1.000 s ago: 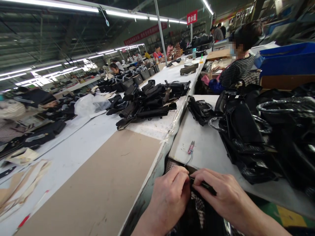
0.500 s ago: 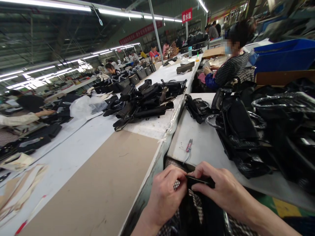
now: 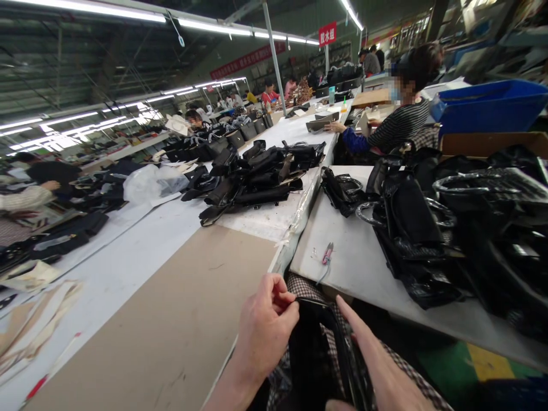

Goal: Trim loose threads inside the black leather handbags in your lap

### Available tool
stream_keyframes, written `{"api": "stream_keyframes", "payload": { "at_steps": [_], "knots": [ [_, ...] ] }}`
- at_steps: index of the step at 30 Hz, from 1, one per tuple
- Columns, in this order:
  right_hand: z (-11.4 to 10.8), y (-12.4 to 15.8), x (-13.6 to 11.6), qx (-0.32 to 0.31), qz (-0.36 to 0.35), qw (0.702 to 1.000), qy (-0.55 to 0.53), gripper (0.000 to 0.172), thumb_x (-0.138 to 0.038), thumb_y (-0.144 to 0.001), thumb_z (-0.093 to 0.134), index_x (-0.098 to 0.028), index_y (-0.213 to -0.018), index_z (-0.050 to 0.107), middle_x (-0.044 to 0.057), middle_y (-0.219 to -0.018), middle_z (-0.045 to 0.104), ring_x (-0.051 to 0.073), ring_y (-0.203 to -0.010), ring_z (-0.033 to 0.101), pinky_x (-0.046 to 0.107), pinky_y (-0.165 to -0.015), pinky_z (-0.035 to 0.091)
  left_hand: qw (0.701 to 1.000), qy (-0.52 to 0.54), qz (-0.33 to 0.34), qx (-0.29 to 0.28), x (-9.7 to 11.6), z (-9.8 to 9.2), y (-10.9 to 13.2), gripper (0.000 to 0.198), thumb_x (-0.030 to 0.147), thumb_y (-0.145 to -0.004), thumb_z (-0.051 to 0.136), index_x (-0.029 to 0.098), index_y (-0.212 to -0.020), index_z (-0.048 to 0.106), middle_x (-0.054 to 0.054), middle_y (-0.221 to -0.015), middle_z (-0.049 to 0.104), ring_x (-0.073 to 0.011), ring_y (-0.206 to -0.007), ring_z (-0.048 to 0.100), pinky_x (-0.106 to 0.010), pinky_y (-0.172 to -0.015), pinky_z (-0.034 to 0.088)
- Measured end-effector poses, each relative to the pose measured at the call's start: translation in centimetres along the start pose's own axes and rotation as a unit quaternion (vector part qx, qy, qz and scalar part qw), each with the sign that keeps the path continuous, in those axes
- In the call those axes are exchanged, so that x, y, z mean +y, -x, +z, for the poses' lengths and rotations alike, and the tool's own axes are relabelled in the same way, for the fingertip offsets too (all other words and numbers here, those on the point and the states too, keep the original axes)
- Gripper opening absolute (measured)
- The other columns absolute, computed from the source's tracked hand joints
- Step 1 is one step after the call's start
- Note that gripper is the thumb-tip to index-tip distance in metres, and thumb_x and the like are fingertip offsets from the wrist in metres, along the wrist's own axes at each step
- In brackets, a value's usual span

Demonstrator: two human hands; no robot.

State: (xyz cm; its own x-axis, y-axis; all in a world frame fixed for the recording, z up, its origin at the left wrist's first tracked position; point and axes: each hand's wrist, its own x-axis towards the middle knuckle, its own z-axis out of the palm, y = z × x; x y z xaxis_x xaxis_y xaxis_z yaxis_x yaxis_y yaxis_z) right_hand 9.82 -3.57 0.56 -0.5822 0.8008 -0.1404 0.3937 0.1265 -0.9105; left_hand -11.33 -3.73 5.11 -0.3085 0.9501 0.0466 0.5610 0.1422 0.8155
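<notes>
A black bag (image 3: 312,354) with a glossy surface is in front of my body at the bottom of the view, over a brown-and-white checked cloth (image 3: 306,285). My left hand (image 3: 268,325) pinches the far left corner of its rim between thumb and bent fingers. Along the bag's right side lies my right hand (image 3: 377,365), with the index finger stretched forward. Its thumb shows at the bottom edge on the bag's near side, so the bag's side sits between thumb and palm. The other right fingers are hidden.
Pink-handled thread snips (image 3: 328,253) lie on the white side table (image 3: 310,234). Black bags with wrapped handles (image 3: 413,217) crowd its right. More black bags (image 3: 257,177) are heaped on the long table, beyond a brown board (image 3: 184,302). A co-worker in stripes (image 3: 400,128) sits ahead.
My right hand has left the rim and moved down the bag's right side, its index finger straightened. My left hand has shifted slightly left, still pinching. The co-worker's arm now reaches onto the long table.
</notes>
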Motion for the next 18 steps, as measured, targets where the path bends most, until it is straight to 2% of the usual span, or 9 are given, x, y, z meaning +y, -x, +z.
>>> {"api": "stream_keyframes", "payload": {
  "at_steps": [3,5,7,11,15,18],
  "knots": [
    [-0.3,0.8,0.5,0.019,0.04,0.998,-0.053,0.084,-0.037,-0.076,0.068,-0.021,-0.15,0.03,0.011,-0.148,0.042,0.032,-0.135,0.039,0.046,-0.111,0.035,0.999,-0.048,0.012,0.004,0.2,-1.0,1.7,0.018,0.016,-0.077,0.06,0.023,-0.079,0.044,0.007,-0.067,0.061,-0.0099,-0.053,0.058,-0.019,-0.053,0.046],
    [-1.5,0.7,0.3,0.007,0.068,0.991,-0.113,0.065,-0.039,-0.079,0.066,-0.021,-0.139,0.049,0.009,-0.137,0.055,0.031,-0.128,0.048,0.042,-0.107,0.041,0.995,-0.096,0.037,-0.005,0.5,-1.5,2.8,0.017,0.016,-0.079,0.058,0.023,-0.075,0.044,0.007,-0.064,0.055,-0.0095,-0.051,0.053,-0.02,-0.051,0.043],
    [-2.7,0.4,0.1,-0.013,0.084,0.979,-0.188,0.051,-0.041,-0.083,0.065,-0.02,-0.129,0.06,0.008,-0.127,0.063,0.03,-0.122,0.054,0.038,-0.103,0.046,0.987,-0.142,0.076,-0.019,0.8,-1.8,3.4,0.016,0.015,-0.08,0.056,0.023,-0.074,0.043,0.006,-0.064,0.051,-0.0102,-0.052,0.051,-0.021,-0.051,0.042],
    [-3.0,-0.1,0.2,-0.056,0.078,0.954,-0.284,0.042,-0.038,-0.089,0.062,-0.025,-0.129,0.06,0.004,-0.122,0.067,0.026,-0.11,0.063,0.034,-0.096,0.05,0.968,-0.188,0.162,-0.047,1.2,-1.7,2.9,0.013,0.01,-0.083,0.05,0.022,-0.081,0.047,0.001,-0.081,0.053,-0.0143,-0.073,0.056,-0.026,-0.066,0.047],
    [-2.1,-0.4,0.6,-0.048,0.073,0.958,-0.275,0.04,-0.036,-0.09,0.062,-0.026,-0.129,0.061,0.002,-0.119,0.068,0.025,-0.107,0.064,0.031,-0.093,0.051,0.963,-0.14,0.205,-0.11,1.6,-1.2,1.3,0.024,0.005,-0.082,0.055,0.023,-0.098,0.051,-0.002,-0.107,0.056,-0.0158,-0.102,0.056,-0.028,-0.089,0.047],
    [-1.8,-0.8,0.7,-0.041,0.054,0.968,-0.243,0.041,-0.037,-0.089,0.061,-0.025,-0.129,0.061,0.004,-0.115,0.07,0.026,-0.101,0.066,0.033,-0.089,0.053,0.956,-0.134,0.23,-0.128,1.9,-0.7,0.3,0.02,0.006,-0.084,0.058,0.023,-0.095,0.055,-0.001,-0.109,0.057,-0.0151,-0.103,0.057,-0.027,-0.091,0.048]
  ]
}}
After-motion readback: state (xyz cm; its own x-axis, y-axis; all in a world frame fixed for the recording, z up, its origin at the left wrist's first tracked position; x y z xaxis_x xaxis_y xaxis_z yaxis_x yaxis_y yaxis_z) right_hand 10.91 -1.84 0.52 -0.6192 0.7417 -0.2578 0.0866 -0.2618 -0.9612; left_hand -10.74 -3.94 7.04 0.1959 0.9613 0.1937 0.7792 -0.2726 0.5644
